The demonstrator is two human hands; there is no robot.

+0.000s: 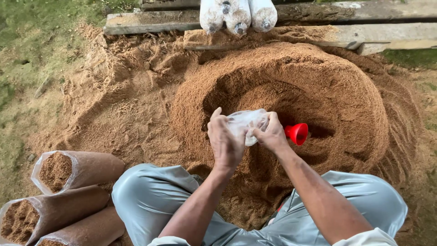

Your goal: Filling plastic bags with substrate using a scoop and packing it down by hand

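Both my hands hold a clear, empty plastic bag [246, 120] over a big heap of brown sawdust [291, 82] with a hollow dug in its middle. My left hand [225, 139] grips the bag's left side, fingers curled around it. My right hand [271, 133] pinches the bag's right edge. A red funnel [297, 133] lies on the sawdust just right of my right hand, touching nothing I hold. My knees in grey trousers [150, 196] frame the lower view.
Three sawdust-filled plastic bags [75, 171] lie open-mouthed at the lower left. Three white packed bags [237, 16] with capped necks rest on wooden planks [150, 20] at the top. Grass borders the left and right edges.
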